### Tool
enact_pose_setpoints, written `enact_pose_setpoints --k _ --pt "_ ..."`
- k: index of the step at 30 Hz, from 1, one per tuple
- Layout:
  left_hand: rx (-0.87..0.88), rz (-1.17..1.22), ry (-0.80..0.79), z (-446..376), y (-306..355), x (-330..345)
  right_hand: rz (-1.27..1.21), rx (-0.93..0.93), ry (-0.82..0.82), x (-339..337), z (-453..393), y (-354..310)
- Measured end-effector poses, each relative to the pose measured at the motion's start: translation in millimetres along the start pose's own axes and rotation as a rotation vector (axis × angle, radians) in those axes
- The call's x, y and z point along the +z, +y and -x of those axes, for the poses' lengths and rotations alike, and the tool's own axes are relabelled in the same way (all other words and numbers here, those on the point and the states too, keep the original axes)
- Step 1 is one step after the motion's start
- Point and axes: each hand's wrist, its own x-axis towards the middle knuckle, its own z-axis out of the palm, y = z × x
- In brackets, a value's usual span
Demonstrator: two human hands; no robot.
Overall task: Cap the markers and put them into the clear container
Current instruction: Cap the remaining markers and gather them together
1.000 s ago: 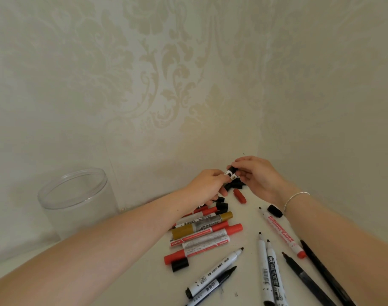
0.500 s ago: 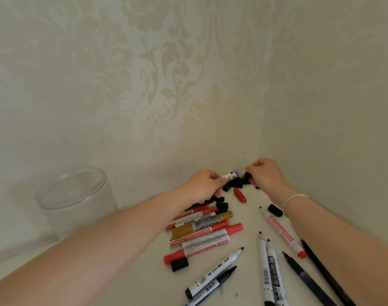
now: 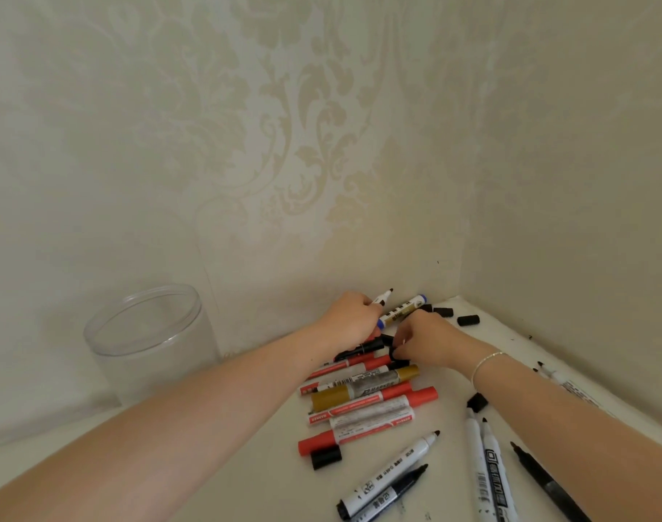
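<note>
Clear container: (image 3: 148, 344) stands well off to the far side of the left hand's fingers, upright, mouth open — no marker visible inside it
Left hand: (image 3: 350, 320) fingers curled round an uncapped white marker (image 3: 381, 298), its dark tip poking out beyond the knuckles; a blue-ended marker (image 3: 401, 310) lies just past those fingers, and whether they also hold it I cannot tell
Right hand: (image 3: 421, 339) fingertips pinched on a small black cap (image 3: 397, 354), low over the pile, close beside the left hand's fingers
Loose caps: a few black ones (image 3: 467, 320) lie beyond the right fingers toward the corner; one more (image 3: 325, 457) sits well short of both hands, against a red marker's end
Marker pile: (image 3: 363, 401) red, gold and white barrels lie side by side just under and short of the fingers, several seemingly capped
Uncapped strays: white marker (image 3: 388, 470) and thin black marker (image 3: 544, 480), tips bare, well nearer the camera than either hand
Progress: early, by my judgement — nothing delivered yet, one cap-and-marker pairing in hand
Remaining: cap the bare tips, then carry the whole lot across to the container
</note>
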Motion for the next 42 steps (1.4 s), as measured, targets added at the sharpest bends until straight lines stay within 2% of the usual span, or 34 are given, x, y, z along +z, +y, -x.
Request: enact_pose_setpoints --k 3,5,9,14,21,35,42 --pt "-0.001 0.003 -0.006 1 -1 0 -0.006 0.008 0.023 3 -6 5" --pt "-0.003 0.025 -0.016 2 -3 0 -0.064 -0.005 0.096 1 -7 9" --pt "-0.006 0.04 -0.051 2 -6 2 -0.62 -0.009 0.273 -14 -5 14" --pt "0.018 0.053 -0.058 1 -8 3 -1.185 -0.009 0.128 -28 3 9" --pt "0.041 0.087 -0.084 4 -5 4 -1.566 0.023 0.243 -28 0 6" --pt "0.077 0.127 -0.058 5 1 4 -1.452 0.037 0.136 -25 5 -8" --pt "0.169 0.119 0.075 3 0 7 -1.254 0.019 0.323 -27 9 -14"
